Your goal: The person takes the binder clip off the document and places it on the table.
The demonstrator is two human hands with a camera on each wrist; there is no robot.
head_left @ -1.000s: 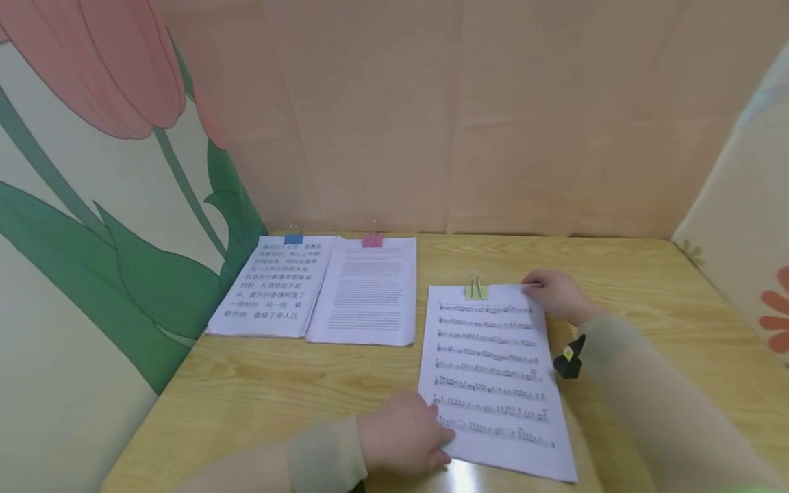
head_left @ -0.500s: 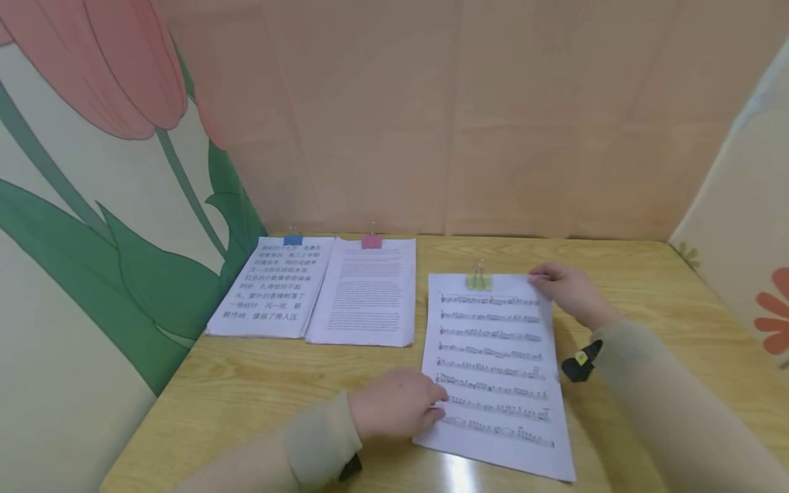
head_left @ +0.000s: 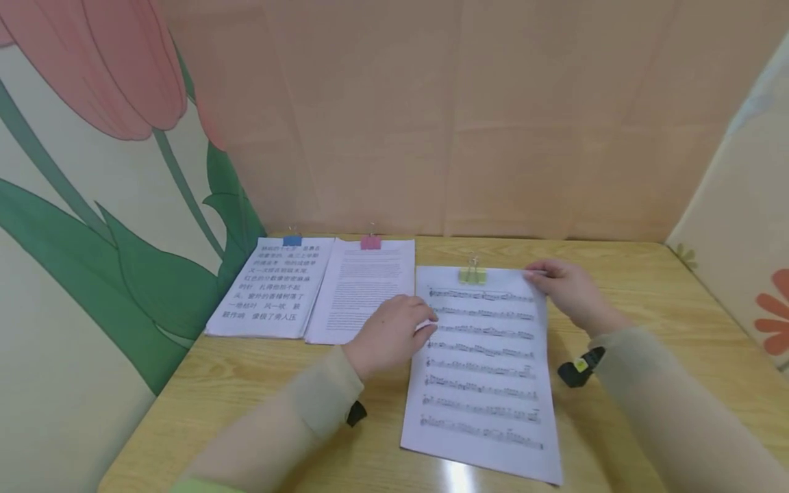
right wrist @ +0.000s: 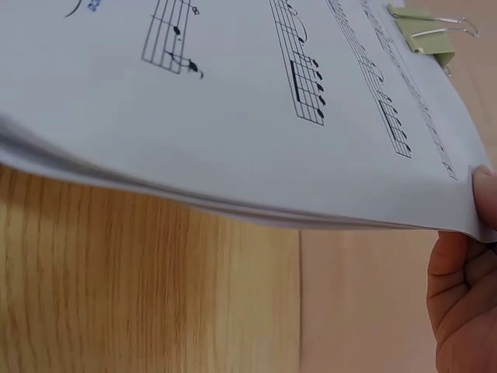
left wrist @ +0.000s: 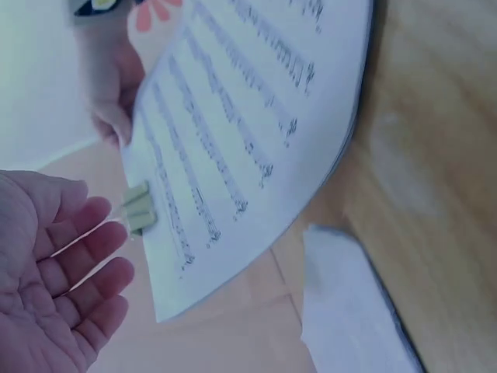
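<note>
A stack of sheet music (head_left: 481,373), held at its far edge by a yellow-green binder clip (head_left: 472,275), lies at an angle on the right half of the table. My right hand (head_left: 570,294) pinches its far right corner between thumb and fingers. In the right wrist view, that side of the stack (right wrist: 233,148) bows up off the wood. My left hand (head_left: 391,332) overlaps the stack's left edge in the head view. Seen from the left wrist, its loosely bent fingers (left wrist: 101,241) hold nothing and stand apart from the paper, near the clip (left wrist: 140,208).
Left of the music lie two more paper stacks on the wooden table (head_left: 259,404): a printed text (head_left: 364,291) with a pink binder clip (head_left: 371,242), and a large-print text (head_left: 271,287) with a blue binder clip (head_left: 292,241). A pinkish cloth wall (head_left: 431,123) rises behind.
My left hand has left the music's lower left part and moved away from me along its left side. The stack has shifted slightly farther back and left, its corner still in my right hand.
</note>
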